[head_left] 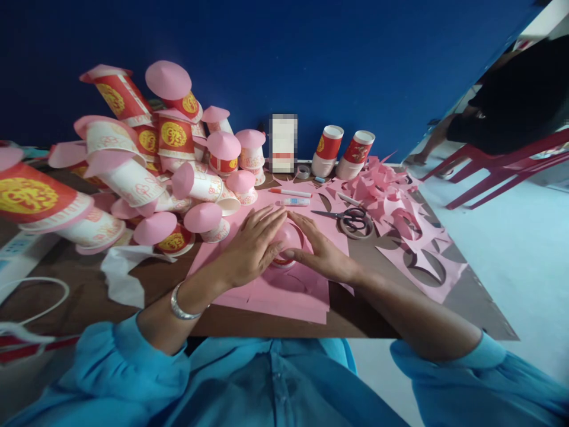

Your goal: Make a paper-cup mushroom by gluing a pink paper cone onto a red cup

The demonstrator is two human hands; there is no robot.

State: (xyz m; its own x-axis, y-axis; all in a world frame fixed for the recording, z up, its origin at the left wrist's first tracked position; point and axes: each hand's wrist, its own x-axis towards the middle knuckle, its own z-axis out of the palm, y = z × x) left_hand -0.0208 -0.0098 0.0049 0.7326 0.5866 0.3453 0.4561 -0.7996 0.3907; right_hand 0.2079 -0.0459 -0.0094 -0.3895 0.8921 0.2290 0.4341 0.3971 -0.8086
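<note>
A pink paper cone (292, 235) sits on top of a paper cup (284, 263), of which only a bit of red and the white rim shows. My left hand (253, 244) lies against the cone's left side, fingers stretched out flat, thumb on the cone. From the other side my right hand (320, 249) rests along it, fingers straight and thumb apart from them. The two hands' fingertips nearly meet above the cone. Below lie pink paper sheets (288, 301). Much of the cone and cup is hidden by my hands.
Many cups with pink cone tops (173, 136) pile up at left. Scissors (351, 217) lie on a tape roll (362, 230) at right, beside pink paper scraps (395, 201). Behind are a marker (291, 193), a glue stick (294, 202) and stacked cups (328, 151). A person sits at far right.
</note>
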